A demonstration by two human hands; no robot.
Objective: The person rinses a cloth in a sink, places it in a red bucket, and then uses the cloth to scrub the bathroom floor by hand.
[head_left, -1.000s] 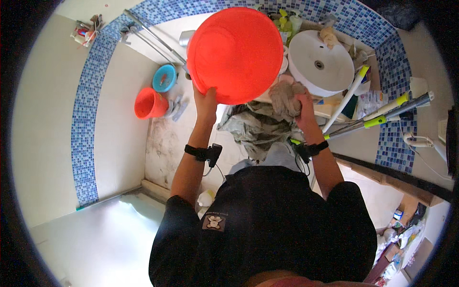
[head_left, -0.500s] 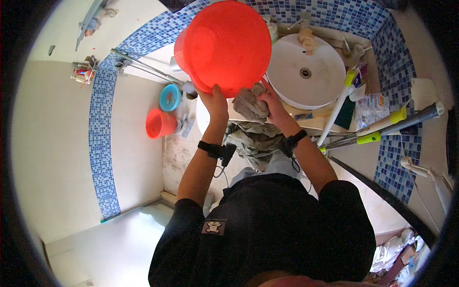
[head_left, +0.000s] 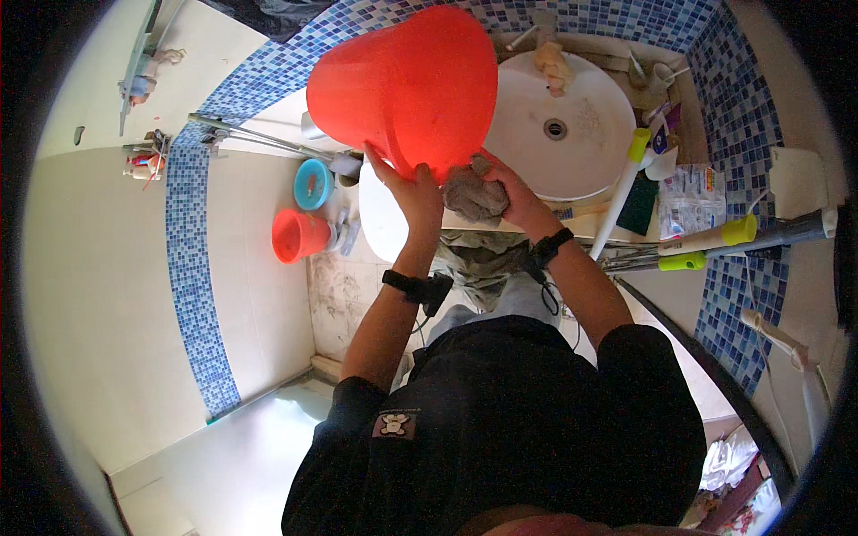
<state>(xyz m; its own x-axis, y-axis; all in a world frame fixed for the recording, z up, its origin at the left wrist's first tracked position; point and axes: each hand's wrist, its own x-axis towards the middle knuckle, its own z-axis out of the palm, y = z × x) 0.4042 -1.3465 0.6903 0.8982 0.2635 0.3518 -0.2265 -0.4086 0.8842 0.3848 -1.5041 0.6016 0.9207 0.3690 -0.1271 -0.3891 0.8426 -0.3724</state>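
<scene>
A large red bucket is held up, tilted on its side, in front of me and left of the white basin. My left hand grips its near edge, with the thumb and fingers against the red plastic. Some of those fingers are hidden behind the bucket. A crumpled grey-brown cloth is bunched in my right hand, close against the bucket's lower right edge. Both wrists wear black straps with small devices and cables.
A white oval washbasin stands right of the bucket. Long-handled tools and a white pole lean at the right. A blue basin and a small red bucket are at the left. Dark green fabric hangs below my hands.
The red bucket has turned and tipped, showing more of its side wall. My left hand has shifted right along its edge. The cloth stays in my right hand beside the bucket.
</scene>
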